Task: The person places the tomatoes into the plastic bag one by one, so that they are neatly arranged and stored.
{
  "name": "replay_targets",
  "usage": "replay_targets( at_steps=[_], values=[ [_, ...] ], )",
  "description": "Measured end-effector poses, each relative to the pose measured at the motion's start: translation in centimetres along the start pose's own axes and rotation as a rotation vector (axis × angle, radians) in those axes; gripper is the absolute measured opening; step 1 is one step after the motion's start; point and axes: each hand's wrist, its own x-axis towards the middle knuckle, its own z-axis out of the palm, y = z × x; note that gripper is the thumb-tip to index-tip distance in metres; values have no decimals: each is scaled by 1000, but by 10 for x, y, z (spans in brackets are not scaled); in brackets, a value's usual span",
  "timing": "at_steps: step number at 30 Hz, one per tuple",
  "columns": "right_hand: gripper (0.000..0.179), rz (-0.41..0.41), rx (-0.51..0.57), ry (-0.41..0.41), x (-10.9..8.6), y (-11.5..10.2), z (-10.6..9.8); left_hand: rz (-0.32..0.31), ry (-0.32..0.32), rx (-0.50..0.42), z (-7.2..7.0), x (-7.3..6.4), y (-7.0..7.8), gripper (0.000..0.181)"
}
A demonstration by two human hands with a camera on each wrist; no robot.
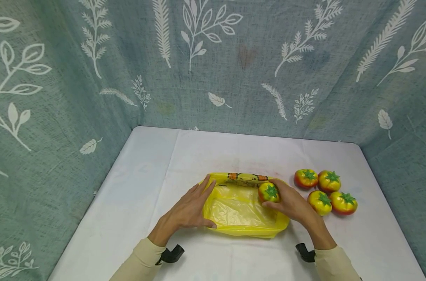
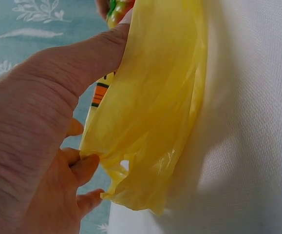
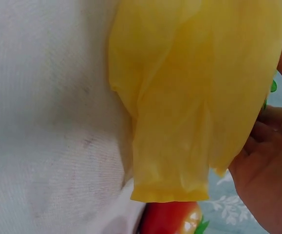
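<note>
A yellow plastic bag [image 1: 241, 210] lies mouth up on the white table, its rim spread wide and an orange and black print on its far side. My left hand [image 1: 188, 208] holds the left end of the bag, thumb over the near rim and fingers at the far corner. In the left wrist view, fingertips [image 2: 88, 168] touch the bag's edge. Within the right end of the mouth, my right hand [image 1: 290, 201] grips a red and yellow toy tomato [image 1: 269, 192] with a green leafy top. The right wrist view shows mostly the bag's outer side [image 3: 179, 97], hiding much of that tomato.
Several more toy tomatoes [image 1: 320, 203] sit grouped on the table right of the bag, close by my right forearm. The white-covered table [image 1: 146, 164] ends at the back against a grey-green leaf-patterned curtain [image 1: 213, 78], which also hangs at both sides.
</note>
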Motion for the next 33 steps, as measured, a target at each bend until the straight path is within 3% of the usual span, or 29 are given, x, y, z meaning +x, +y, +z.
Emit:
replay_targets(
  at_steps=[9, 21, 33],
  values=[
    [85, 24, -19, -20, 5, 3, 6, 1, -1, -4, 0, 0, 2, 136],
    [82, -18, -48, 15, 4, 6, 11, 5, -15, 4, 1, 1, 4, 135],
    [84, 6, -21, 2, 3, 7, 11, 5, -4, 7, 1, 1, 4, 135]
  ],
)
